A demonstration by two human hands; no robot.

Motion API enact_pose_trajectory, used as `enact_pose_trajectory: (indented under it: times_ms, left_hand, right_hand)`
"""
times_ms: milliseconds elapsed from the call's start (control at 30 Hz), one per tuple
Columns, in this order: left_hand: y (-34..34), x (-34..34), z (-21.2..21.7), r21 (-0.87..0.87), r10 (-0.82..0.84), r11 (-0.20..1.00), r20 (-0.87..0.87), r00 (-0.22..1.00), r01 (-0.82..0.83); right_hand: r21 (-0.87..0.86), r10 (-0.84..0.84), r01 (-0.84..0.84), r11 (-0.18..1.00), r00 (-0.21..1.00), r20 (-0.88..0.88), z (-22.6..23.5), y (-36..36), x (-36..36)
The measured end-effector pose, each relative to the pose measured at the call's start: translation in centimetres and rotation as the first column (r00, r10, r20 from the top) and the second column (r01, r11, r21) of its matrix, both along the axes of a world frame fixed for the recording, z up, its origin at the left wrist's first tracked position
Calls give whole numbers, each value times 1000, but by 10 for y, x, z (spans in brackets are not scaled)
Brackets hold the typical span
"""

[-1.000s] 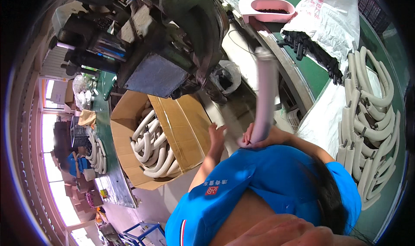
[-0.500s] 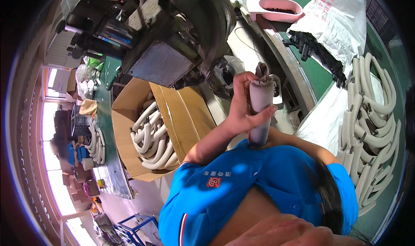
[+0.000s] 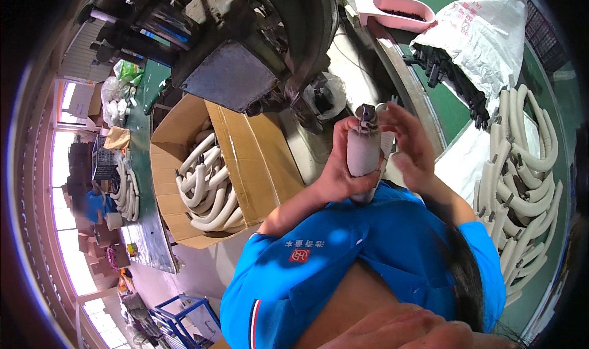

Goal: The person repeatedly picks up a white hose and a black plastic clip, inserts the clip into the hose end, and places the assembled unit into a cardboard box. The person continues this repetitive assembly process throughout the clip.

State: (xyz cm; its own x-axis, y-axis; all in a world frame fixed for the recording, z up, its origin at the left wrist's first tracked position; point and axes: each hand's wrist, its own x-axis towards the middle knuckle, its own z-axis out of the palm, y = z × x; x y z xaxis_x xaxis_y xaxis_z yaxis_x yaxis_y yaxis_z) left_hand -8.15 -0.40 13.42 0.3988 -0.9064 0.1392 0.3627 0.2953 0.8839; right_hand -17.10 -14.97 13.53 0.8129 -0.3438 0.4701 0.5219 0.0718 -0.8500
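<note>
My left hand (image 3: 341,172) is wrapped round a pale grey padded tube (image 3: 363,151) in front of my chest. The tube's upper end is gathered and wrinkled, and a dark brownish tip (image 3: 366,114) sticks out of it. Beside that end is my right hand (image 3: 412,145), its fingers bent toward the tip and its thumb apart from them. Whether those fingertips touch the tip I cannot tell. The tube's lower end is hidden against my blue shirt.
An open cardboard box (image 3: 257,159) of curved pale tubes (image 3: 205,183) stands at the left. More tubes (image 3: 527,183) lie piled on the green table at the right, near a white sack (image 3: 478,36) of black parts and a pink scoop (image 3: 396,11). A dark machine (image 3: 233,73) stands ahead.
My right hand has come up from behind the tube's lower part to beside its upper end. The left hand still grips the tube, which has shifted slightly lower.
</note>
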Motion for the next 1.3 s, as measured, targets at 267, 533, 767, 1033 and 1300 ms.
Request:
enact_pose_trajectory:
  times_ms: [267,533,767,1033,1300]
  left_hand:
    - [-4,5,-6,-68,72,996,110,991,-64]
    - [-17,6,-3,35,69,996,182,981,-76]
    - [10,34,-28,258,17,965,92,996,-40]
    - [52,24,-19,447,-29,881,379,925,-156]
    - [63,14,-4,495,91,770,539,837,-402]
  right_hand:
    - [-474,-286,279,835,956,58,9,10,5]
    - [-360,-140,151,921,989,54,-9,-21,31]
    - [-47,-246,261,964,810,-532,-135,-161,74]
    - [-959,-724,-88,-269,676,141,-213,-294,61]
    - [-710,-396,-152,688,741,-543,-96,-181,85]
